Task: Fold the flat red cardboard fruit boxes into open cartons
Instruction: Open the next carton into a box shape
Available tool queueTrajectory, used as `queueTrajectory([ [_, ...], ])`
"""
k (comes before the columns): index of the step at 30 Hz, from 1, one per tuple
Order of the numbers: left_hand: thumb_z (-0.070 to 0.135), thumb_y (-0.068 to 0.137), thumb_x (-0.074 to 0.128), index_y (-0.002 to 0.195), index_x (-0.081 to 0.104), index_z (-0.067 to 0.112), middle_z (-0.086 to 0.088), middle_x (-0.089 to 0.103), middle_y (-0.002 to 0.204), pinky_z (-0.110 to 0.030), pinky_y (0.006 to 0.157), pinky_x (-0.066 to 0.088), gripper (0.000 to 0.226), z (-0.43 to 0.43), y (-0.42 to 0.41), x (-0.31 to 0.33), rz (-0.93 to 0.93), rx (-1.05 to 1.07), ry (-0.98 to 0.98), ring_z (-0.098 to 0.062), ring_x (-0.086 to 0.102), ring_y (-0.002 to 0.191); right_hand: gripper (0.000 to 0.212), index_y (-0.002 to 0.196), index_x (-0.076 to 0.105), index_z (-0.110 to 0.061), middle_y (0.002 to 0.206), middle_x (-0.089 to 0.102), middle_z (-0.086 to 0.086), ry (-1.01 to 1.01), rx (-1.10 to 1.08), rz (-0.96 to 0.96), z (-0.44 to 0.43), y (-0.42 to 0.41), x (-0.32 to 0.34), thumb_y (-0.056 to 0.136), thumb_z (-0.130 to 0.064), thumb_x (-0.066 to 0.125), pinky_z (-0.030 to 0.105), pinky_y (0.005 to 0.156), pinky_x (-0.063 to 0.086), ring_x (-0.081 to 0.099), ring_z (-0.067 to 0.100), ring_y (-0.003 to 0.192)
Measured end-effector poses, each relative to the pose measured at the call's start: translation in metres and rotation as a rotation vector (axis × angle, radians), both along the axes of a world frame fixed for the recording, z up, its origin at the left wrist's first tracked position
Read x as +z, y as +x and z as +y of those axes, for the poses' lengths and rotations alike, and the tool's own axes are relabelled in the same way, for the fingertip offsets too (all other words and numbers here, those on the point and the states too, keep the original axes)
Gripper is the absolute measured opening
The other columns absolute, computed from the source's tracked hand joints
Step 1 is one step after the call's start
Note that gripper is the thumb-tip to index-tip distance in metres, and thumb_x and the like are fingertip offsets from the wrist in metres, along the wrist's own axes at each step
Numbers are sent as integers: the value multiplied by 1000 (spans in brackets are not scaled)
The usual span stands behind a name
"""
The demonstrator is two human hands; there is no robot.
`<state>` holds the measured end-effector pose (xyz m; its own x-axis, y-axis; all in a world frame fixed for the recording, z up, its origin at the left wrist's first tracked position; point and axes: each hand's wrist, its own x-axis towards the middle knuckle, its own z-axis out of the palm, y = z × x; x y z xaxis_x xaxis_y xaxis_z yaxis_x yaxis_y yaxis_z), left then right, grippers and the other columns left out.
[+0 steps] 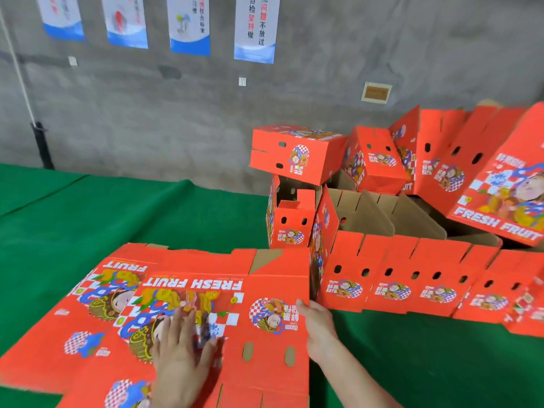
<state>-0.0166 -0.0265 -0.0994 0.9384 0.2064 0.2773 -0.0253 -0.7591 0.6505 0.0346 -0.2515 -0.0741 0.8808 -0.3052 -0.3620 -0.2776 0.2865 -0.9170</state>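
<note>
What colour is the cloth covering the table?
The table cloth is plain green; the head view shows it best.

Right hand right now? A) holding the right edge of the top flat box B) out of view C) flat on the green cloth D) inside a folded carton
A: the right hand holds the right edge of the top flat box, thumb on its printed face.

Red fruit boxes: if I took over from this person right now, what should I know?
The left hand presses flat on the top flat red cardboard fruit box; the right hand grips its right edge. It lies on more flat boxes on the green-covered table.
Done: folded red cartons are piled and lined up to the right.
Left: this box is not yet folded, nor those beneath.
</note>
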Motion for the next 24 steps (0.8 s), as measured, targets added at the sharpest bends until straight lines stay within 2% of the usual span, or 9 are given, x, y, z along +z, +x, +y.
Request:
queueTrajectory([
  [4,76,68,37,127,53,-10,-33,36,143,-51,108,28,105,12,10,31,-104,58,-127,-46,34,134,17,104,68,-4,95,68,9,-119,-91,-230,-42,-13,32,94,-3,55,36,89,45,58,21,94],
  [7,29,80,73,135,43,-10,-31,32,147,-45,115,20,73,19,22,46,-61,116,-208,-40,25,140,15,94,69,-10,80,69,-6,-166,-131,-356,-86,-36,55,93,-4,56,22,74,48,60,12,81],
  [9,12,83,72,136,41,-11,-30,35,145,-47,114,22,65,19,32,51,-47,124,-278,-40,30,138,15,87,70,-3,80,69,-1,-206,-114,-420,-116,-55,66,92,-6,56,23,69,47,60,12,75],
  [11,15,87,67,134,43,-5,-26,44,139,-48,105,34,56,10,39,55,-28,72,-463,-40,44,127,18,88,66,7,78,65,-3,-302,-131,-447,-147,-74,70,92,-7,55,23,72,44,57,10,75],
  [13,17,90,63,128,52,3,-19,60,120,-46,89,49,42,-6,41,66,7,-15,-720,-35,63,101,15,85,68,-11,69,67,-18,-347,-189,-449,-175,-91,73,91,-5,56,14,68,46,60,0,68],
  [16,15,90,62,89,66,9,-4,65,67,-21,48,52,7,-34,35,85,-28,-165,-955,-12,60,50,19,92,69,-15,71,72,-13,-258,-274,-466,-213,-110,73,88,-2,57,18,69,48,65,0,66],
  [18,19,81,69,83,64,10,-8,62,72,-22,54,48,11,-52,29,97,6,-280,-1017,-16,56,57,15,101,66,-14,71,69,-15,-311,-316,-444,-231,-122,72,86,-11,63,19,76,45,61,2,68],
  [21,23,74,70,94,65,7,-15,67,87,-46,81,46,26,-74,15,109,44,-395,-998,-25,56,82,38,95,66,-6,88,66,2,-520,-256,-381,-256,-140,74,75,-38,67,32,85,45,57,16,84],
  [24,17,81,65,86,65,9,-8,67,70,-29,56,50,10,-97,-5,107,-10,-407,-979,-19,59,58,44,128,55,-12,126,55,2,-887,-275,-376,-265,-150,86,87,-15,67,29,100,39,51,15,116],
])
